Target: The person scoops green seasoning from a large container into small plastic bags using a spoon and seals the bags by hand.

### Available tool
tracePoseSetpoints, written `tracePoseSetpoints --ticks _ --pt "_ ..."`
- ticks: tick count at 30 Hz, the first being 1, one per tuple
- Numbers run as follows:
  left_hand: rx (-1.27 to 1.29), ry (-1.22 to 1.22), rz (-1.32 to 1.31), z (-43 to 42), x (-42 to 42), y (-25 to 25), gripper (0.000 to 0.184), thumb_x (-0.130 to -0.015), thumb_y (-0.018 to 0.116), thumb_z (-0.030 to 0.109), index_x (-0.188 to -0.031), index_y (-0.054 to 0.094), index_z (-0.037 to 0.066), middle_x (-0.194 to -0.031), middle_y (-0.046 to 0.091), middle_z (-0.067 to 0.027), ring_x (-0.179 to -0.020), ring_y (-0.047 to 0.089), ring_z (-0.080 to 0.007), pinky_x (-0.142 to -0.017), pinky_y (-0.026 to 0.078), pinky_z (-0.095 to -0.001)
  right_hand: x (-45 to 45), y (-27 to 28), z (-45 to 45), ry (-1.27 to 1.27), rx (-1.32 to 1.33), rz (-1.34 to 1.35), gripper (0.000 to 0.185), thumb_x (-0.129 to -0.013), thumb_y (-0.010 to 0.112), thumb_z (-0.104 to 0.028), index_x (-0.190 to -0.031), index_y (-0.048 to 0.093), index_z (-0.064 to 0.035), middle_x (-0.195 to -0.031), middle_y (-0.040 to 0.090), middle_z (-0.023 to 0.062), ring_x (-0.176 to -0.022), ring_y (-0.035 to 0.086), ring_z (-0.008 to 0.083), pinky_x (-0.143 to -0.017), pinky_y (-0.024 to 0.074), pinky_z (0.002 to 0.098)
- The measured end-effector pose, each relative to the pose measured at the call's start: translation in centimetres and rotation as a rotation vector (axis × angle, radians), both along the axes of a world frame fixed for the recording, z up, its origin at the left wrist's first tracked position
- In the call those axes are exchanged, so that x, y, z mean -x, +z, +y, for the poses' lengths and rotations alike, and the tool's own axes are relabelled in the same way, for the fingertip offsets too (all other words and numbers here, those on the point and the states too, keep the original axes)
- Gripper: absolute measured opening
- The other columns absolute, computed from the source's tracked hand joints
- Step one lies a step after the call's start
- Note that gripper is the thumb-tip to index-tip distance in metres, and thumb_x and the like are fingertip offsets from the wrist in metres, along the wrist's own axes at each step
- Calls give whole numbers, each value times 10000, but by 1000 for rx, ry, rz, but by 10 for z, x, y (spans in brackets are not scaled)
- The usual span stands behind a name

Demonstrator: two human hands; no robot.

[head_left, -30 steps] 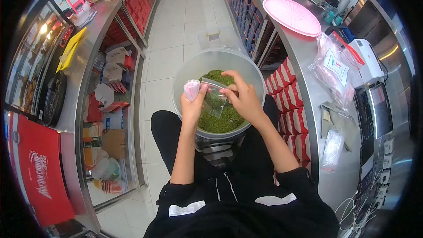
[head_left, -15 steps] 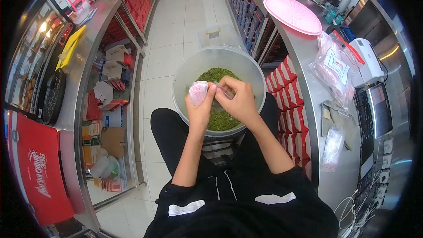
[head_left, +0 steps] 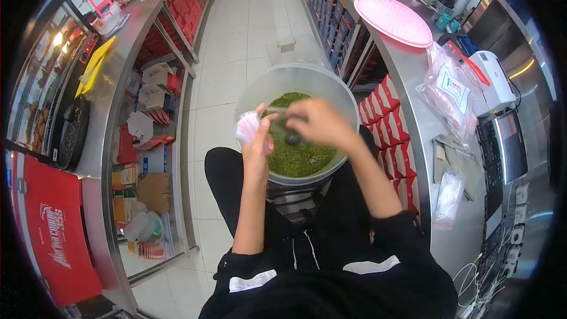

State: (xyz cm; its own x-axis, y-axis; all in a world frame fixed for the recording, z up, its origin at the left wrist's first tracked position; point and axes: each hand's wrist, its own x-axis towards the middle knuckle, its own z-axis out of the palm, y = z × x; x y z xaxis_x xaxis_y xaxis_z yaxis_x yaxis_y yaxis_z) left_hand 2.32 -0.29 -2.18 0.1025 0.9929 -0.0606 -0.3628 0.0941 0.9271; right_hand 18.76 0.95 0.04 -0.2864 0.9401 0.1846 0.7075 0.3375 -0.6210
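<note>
My left hand (head_left: 258, 142) is closed on a fanned stack of small plastic bags (head_left: 247, 127) with pink and white print, above the left side of a bucket. A greyish strip (head_left: 276, 110) extends from its fingertips toward my right hand; its kind is unclear. My right hand (head_left: 319, 123) is over the bucket, its fingers curled and smeared by motion. Just under those fingers shows a dark rounded object (head_left: 293, 139), and I cannot tell whether it is held. Chopped green flakes (head_left: 301, 162) lie in the large translucent bucket (head_left: 251, 91) between my knees.
Steel counters flank me. The right one holds a pink round lid (head_left: 393, 20), plastic bags (head_left: 449, 91), a white device (head_left: 493, 77) and cables. Red-and-white boxes (head_left: 387, 130) are stacked below. On the left counter stand a glass display case (head_left: 50, 59) and a black pan (head_left: 74, 133).
My hands have moved apart: the left shifted slightly left with the bags, tilting them. The right left its pinch by the left hand and is now blurred, with a dark rounded object visible beneath.
</note>
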Motion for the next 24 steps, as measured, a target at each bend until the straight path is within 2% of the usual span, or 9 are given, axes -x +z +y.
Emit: tracePoseSetpoints --ticks 2,4,7,9,11,14,18,20,24 --pt "29 -68 -165 4 5 -7 421 -866 475 254 -1228 408 49 -1019 570 -114 -532 451 -40 -458 357 -152 -11 45 30 -249 73 -166 295 -744 615 -252 -973 603 -66 -834 587 167 -790 578 336 -692 454 399" --pt "62 -136 -327 3 6 -10 477 -879 429 252 -1298 331 47 -1097 542 -149 -556 477 -48 -479 406 -149 -26 51 65 -488 -262 -215 360 -749 623 -304 -1023 580 -74 -960 558 168 -885 566 327 -737 461 395" --pt "116 -264 -352 6 6 -8 476 -897 365 271 -1316 296 56 -1142 518 -168 -811 583 -141 -655 523 -233 -24 45 71 -510 -455 -162 376 -727 652 -325 -994 582 -70 -977 541 152 -913 554 314 -761 459 374" --pt "125 -253 -326 3 3 -3 478 -899 364 278 -1318 293 58 -1153 512 -160 -870 581 -159 -693 523 -251 -10 29 50 -262 -368 14 341 -702 683 -318 -900 600 -52 -983 523 136 -899 545 289 -762 454 345" --pt "135 -237 -267 2 -1 -3 469 -907 358 297 -1308 317 57 -1184 497 -124 -984 564 -200 -786 510 -299 13 20 11 -85 -47 239 274 -688 700 -270 -780 606 -30 -958 528 121 -865 538 262 -759 434 322" --pt "133 -276 -305 3 -7 -6 451 -910 356 302 -1284 358 50 -1198 487 -107 -1001 555 -199 -817 496 -313 30 -4 -12 -118 -151 202 196 -718 669 -199 -741 618 -11 -960 534 109 -870 539 258 -770 418 324" --pt "207 -246 -320 5 -7 -13 443 -911 357 320 -1257 395 46 -1182 501 -98 -1027 543 -197 -831 488 -314 31 -26 -13 -228 -142 368 125 -760 581 -84 -837 631 1 -949 547 103 -856 540 265 -783 412 336" --pt "231 -304 -332 7 -6 -16 436 -910 361 326 -1265 396 74 -1167 513 -68 -989 551 -183 -849 463 -342 33 -31 -12 -303 88 751 154 -756 590 -95 -856 619 18 -891 559 109 -824 550 233 -743 426 312" --pt "208 -236 -169 4 -7 -22 409 -897 408 288 -1240 420 66 -1135 531 -81 -959 557 -156 -783 482 -312 42 -7 -29 -369 -144 522 162 -775 578 -118 -826 623 30 -915 557 119 -781 570 244 -699 450 326"
